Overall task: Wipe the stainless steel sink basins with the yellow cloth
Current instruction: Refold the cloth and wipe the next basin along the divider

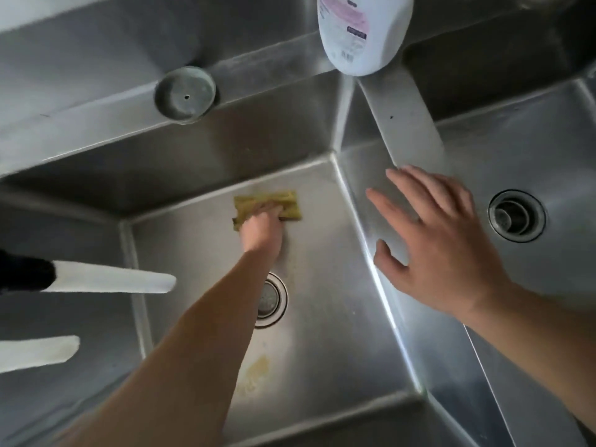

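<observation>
Pressing down on the yellow cloth (pixel 269 206), the left hand (pixel 263 225) held it flat against the floor of the left basin (pixel 322 285), at about twelve o'clock from that basin's drain (pixel 269 300). The fingers lay over the near half of the cloth, bent a little, so it was pinned under them rather than bunched up; that grip suits rubbing the steel, I judge. A yellowish stain (pixel 254 371) sat at six o'clock from the drain, well apart from the cloth, so that patch probably remained to be wiped.

At three o'clock from the cloth, the right hand (pixel 442 250) was spread wide, fingers straight, holding nothing. It was over the divider (pixel 403 333) between the basins, likely to steady the body; whether it touched the steel I cannot tell. The right basin (pixel 548 150) and its drain (pixel 516 216) lay beyond it. A white bottle (pixel 362 30) stood at one o'clock on the back ledge, and a round metal cap (pixel 185 93) at eleven.
</observation>
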`<action>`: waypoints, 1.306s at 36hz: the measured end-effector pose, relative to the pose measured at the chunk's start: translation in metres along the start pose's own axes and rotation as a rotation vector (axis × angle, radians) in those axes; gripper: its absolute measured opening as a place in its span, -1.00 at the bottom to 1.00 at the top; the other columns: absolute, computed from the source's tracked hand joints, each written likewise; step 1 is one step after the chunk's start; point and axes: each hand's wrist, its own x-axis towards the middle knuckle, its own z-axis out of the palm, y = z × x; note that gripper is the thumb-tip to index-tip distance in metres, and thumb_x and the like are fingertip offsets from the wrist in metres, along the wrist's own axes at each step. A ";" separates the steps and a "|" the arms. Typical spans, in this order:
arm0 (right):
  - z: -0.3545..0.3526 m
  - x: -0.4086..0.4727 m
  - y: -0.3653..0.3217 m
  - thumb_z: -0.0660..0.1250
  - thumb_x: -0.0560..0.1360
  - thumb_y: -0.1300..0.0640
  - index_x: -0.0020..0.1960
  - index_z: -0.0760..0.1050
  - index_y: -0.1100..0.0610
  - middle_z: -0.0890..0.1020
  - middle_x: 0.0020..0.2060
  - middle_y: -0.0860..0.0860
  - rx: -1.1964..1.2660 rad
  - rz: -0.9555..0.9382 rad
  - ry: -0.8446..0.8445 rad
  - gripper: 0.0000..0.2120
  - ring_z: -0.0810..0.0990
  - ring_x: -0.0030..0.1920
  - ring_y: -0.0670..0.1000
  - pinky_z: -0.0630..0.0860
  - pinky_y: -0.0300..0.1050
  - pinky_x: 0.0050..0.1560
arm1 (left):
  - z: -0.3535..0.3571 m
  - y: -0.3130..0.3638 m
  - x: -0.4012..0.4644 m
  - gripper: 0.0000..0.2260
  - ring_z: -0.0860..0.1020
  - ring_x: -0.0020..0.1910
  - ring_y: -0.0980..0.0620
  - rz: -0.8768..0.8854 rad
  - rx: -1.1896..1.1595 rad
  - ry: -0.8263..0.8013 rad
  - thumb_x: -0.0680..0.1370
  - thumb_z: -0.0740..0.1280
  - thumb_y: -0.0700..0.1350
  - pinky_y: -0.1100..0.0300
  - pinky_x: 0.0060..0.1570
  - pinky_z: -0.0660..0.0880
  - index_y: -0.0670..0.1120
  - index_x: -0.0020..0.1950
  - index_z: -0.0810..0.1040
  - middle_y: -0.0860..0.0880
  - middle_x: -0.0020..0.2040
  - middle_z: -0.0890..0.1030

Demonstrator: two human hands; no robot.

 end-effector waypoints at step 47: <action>-0.006 -0.002 0.001 0.24 0.44 0.02 0.33 0.51 0.19 0.49 0.38 0.10 0.115 0.066 -0.088 -0.50 0.37 0.46 0.13 0.27 0.13 0.43 | 0.011 0.072 0.065 -0.66 0.39 0.36 -0.16 -0.636 -0.823 0.416 0.62 0.14 -0.21 0.06 0.37 0.36 -0.19 0.40 0.36 -0.20 0.39 0.40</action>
